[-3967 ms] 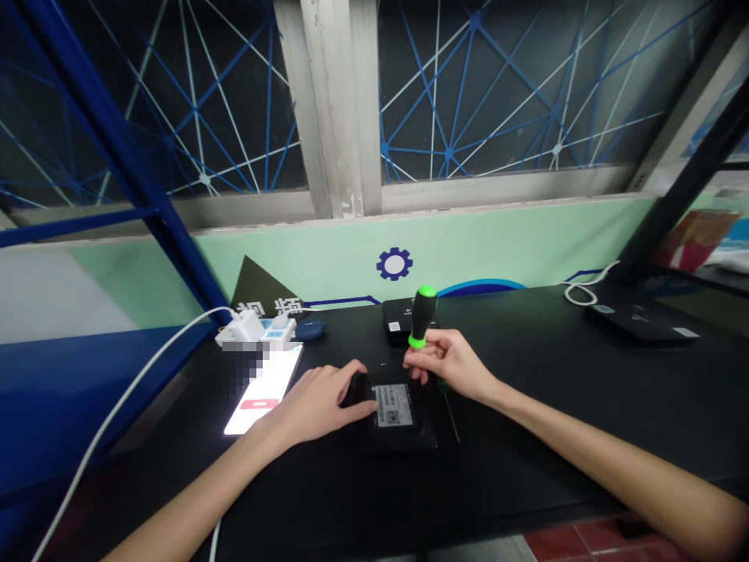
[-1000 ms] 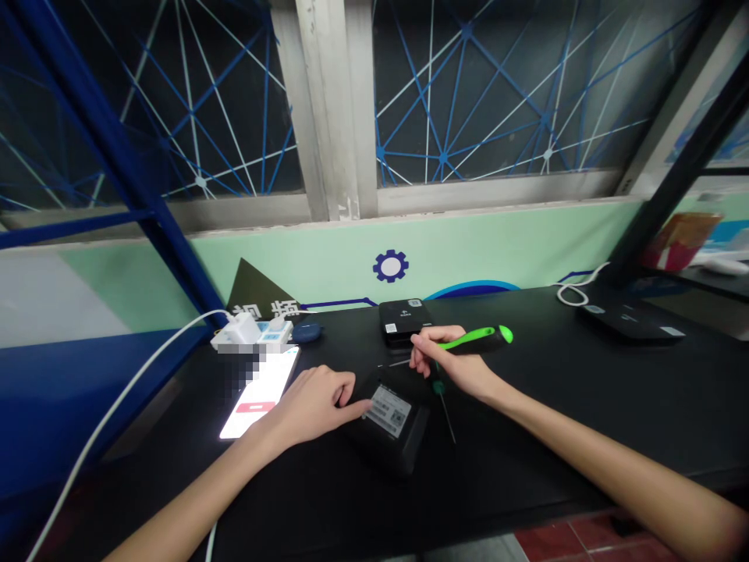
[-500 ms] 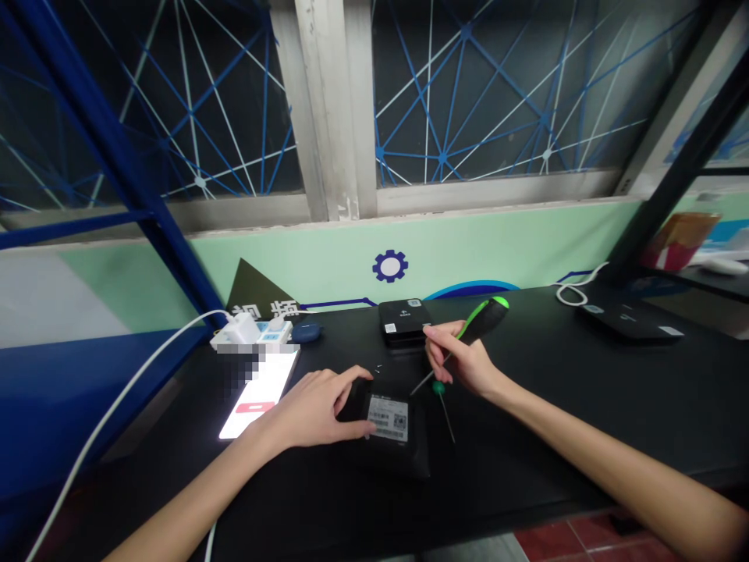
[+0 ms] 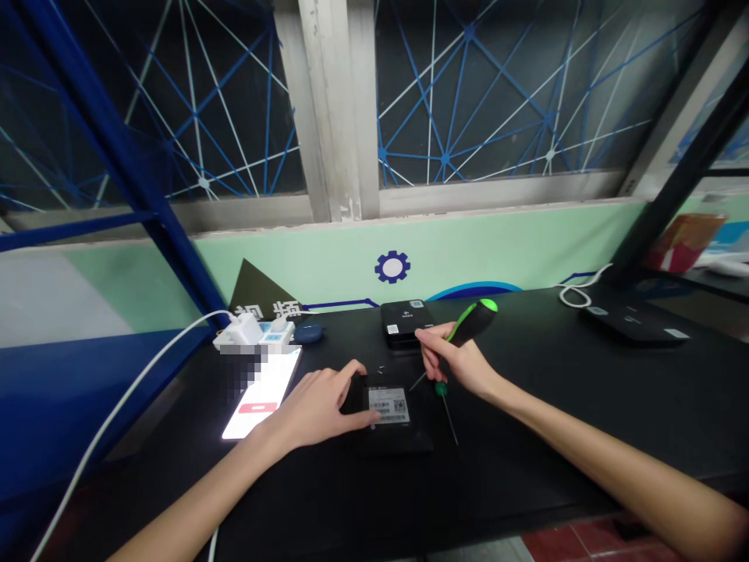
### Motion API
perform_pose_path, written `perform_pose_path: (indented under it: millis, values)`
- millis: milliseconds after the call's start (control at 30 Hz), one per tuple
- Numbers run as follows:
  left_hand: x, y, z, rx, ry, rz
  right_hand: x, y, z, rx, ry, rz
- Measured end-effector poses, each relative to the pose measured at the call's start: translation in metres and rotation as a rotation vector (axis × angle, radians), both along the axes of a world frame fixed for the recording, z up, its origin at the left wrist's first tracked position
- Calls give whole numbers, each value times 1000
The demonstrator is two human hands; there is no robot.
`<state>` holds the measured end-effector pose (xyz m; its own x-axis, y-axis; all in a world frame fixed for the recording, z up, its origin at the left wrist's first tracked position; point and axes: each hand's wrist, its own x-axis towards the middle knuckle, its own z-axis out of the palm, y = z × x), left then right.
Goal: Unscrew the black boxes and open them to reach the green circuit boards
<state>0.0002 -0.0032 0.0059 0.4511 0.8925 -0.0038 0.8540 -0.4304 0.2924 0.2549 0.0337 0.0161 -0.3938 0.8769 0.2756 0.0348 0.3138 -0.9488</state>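
Note:
A small black box with a white label lies bottom up on the black table. My left hand grips its left side, thumb on top and fingers curled round the edge. My right hand is closed round a black-and-green screwdriver, tilted with its handle up to the right and its thin tip pointing down at the box's far right corner. A second, thin screwdriver with a green end lies on the table just right of the box.
A second black box sits behind, near the wall. A lit phone lies left of my left hand, with a white power strip, a cable and a dark blue oval object beyond it. A flat black device rests far right.
The box was lifted and tipped a second ago and now lies flat again. The screwdriver swung from upright to level, then to a slant with its tip toward the box.

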Motion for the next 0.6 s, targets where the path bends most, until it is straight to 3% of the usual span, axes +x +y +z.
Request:
perform_pose_path:
  millis: [267, 433, 600]
  values:
    - [1, 1, -3, 38, 9, 20, -25, 6, 20, 53, -396, 85]
    - [-1, 2, -2, 48, 32, 22, -22, 4, 11, 56, -285, 83]
    - [-1, 1, 0, 28, 28, 28, -9, 0, -11, -89, -71, 67]
